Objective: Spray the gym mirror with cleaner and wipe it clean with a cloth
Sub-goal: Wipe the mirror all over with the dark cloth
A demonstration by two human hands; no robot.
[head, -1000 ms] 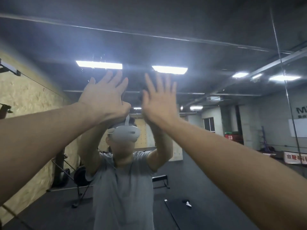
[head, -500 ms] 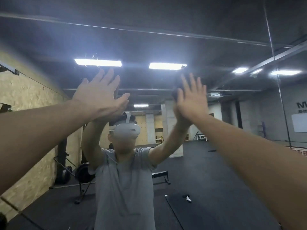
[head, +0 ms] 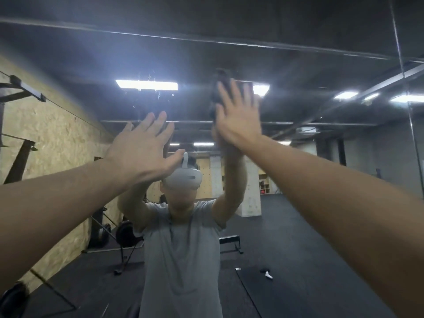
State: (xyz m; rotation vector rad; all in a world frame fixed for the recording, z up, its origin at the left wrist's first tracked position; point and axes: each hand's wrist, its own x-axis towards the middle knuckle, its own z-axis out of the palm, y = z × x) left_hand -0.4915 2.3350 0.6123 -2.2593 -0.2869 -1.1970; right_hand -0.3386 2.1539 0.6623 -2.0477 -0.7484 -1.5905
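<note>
The mirror (head: pixel 321 157) fills nearly the whole view, its edges cut off by the frame on every side; a thin vertical seam runs down at about 2 o'clock. In it stands the person's reflection (head: pixel 181 249), grey shirt at 6 o'clock, white headset over the face, both arms raised.

The right hand (head: pixel 238 115) sits at 12 o'clock, just right of centre, fingers straight and spread, palm flat against a dark cloth (head: pixel 218 92) that it presses onto the glass. Only the cloth's upper left edge shows past the fingers at 11 o'clock of the hand; the rest is hidden under the palm and blurred, so its shape is hard to make out. The left hand (head: pixel 144 145) hovers at about 10 o'clock of centre, fingers straight and relaxed, grasping nothing; whether it touches the glass cannot be told.

Wet droplets (head: pixel 151 88) speckle the glass over the reflected ceiling light at 11 o'clock, faint and small.

Against half a second ago, the right hand and cloth have climbed higher and nearer the centre line, covering the second reflected light, while the left hand has dropped lower and drifted rightward.
</note>
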